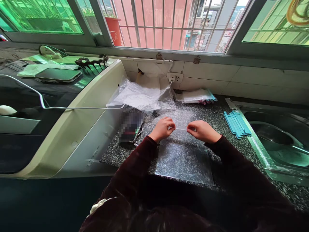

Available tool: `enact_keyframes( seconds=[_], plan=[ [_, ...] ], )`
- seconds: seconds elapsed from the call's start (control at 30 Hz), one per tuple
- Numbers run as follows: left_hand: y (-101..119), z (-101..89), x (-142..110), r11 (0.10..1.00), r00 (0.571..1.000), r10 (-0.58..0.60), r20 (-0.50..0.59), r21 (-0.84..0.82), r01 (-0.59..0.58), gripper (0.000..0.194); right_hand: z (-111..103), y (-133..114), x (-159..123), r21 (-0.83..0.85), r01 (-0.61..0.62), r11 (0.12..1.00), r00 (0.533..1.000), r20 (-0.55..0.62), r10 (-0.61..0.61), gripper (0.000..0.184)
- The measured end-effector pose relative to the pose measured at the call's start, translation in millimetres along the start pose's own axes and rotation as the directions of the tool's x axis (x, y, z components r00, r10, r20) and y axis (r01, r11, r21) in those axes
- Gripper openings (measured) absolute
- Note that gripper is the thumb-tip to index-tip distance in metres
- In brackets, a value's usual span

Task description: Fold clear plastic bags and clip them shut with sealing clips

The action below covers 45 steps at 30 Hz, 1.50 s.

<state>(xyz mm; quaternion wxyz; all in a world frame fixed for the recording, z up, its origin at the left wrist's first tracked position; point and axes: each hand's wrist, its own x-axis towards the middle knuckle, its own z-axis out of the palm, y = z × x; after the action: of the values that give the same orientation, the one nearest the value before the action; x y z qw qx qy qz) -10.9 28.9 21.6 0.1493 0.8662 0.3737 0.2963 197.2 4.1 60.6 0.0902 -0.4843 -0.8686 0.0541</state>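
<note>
My left hand (165,128) and my right hand (202,130) face each other over the speckled counter. Both have thumb and fingers pinched together. A thin whitish strip or edge (181,129) is stretched between the two pinches, seemingly part of the clear plastic bag (184,161). The bag lies flat on the counter in front of me, and clear film also shows beyond my hands. Whether the strip is a fold or a separate piece, I cannot tell. Left of my left hand is a phone (130,126), partly blurred out.
Several blue strips (236,124) lie beside the sink (277,129) at right. Flat packets (198,96) sit at the wall, near a pile of clear bags (140,95). A washing machine (89,129) stands left, crossed by a white cable (96,108).
</note>
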Motion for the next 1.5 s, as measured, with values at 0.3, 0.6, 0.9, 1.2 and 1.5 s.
enact_keyframes(
  seconds=[0.3, 0.6, 0.9, 1.2, 1.5],
  plan=[
    [-3.2, -0.3, -0.4, 1.0, 1.0, -0.022, -0.006, 0.001, 0.022, 0.012, -1.7, 5.7, -0.3, -0.046, 0.018, 0.999, 1.0, 0.016, -0.017, 0.018],
    [-0.8, 2.6, -1.4, 1.0, 0.999, -0.021, -0.027, 0.008, 0.021, 0.009, 4.0, -2.5, -0.1, -0.172, 0.083, 0.982, 0.996, -0.018, -0.087, 0.022],
    [2.6, 1.8, -0.9, 1.0, 1.0, 0.012, 0.011, -0.002, -0.012, 0.009, 4.3, -4.9, 0.4, -0.157, 0.066, 0.985, 0.998, 0.001, -0.067, 0.023],
    [1.1, 1.8, -0.9, 1.0, 1.0, 0.019, 0.023, 0.009, -0.019, 0.011, 4.0, -3.0, 0.0, -0.142, 0.078, 0.987, 0.997, -0.012, -0.081, 0.018],
    [-3.9, -3.3, -0.5, 0.999, 1.0, -0.016, -0.015, 0.034, 0.016, 0.01, -5.8, 7.6, -2.6, -0.139, 0.036, 0.99, 0.999, -0.009, -0.038, 0.018]
  ],
)
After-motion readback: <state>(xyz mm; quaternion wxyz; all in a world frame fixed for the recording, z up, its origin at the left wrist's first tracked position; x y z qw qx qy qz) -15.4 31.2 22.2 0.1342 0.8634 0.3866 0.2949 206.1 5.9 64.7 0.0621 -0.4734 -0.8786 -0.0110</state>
